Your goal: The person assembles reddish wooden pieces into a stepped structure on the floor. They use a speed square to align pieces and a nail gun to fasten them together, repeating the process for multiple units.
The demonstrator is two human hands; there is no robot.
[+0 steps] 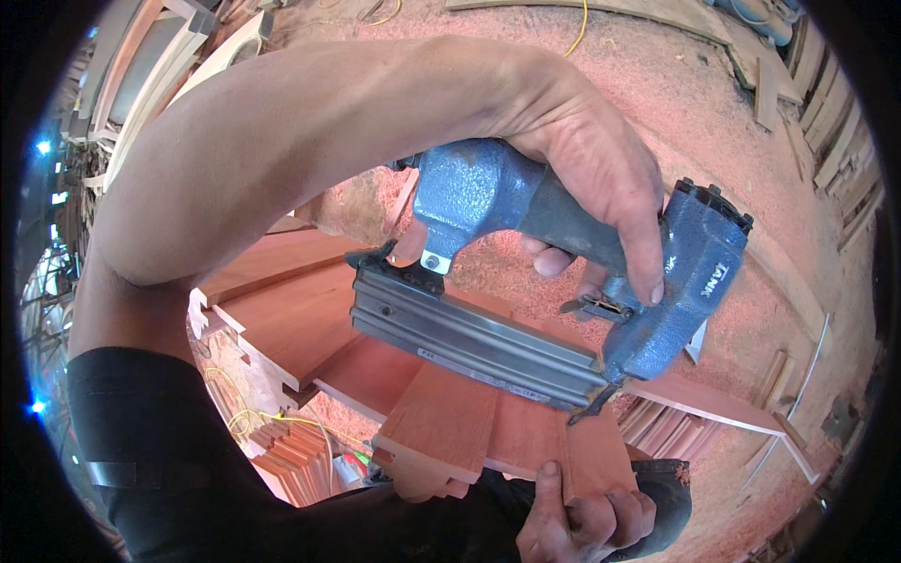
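Nail gun (pixel 563 220), blue with a dark grip, sits right across the middle of the view, head to the right! The left hand (pixel 605 174) reaches over from above and has it firmly wrapped — thumb laid down along the blue body, fingertips showing on the far side near the trigger (pixel 601 308). Its long grey magazine (pixel 479 342) slants over the reddish boards, and the nose (pixel 589 403) points down at the seam between two of them; whether it touches, I can't tell. Down at the lower edge, the right hand (pixel 587 525) grips the near end of a narrow board (pixel 601 455), thumb on top, fingers curled. Just left lies a grooved plank (pixel 441 418), with wider boards (pixel 291 291) beyond. Pink sawdust (pixel 648 94) covers the ground — and a yellow cord (pixel 580 28) runs across it up top.
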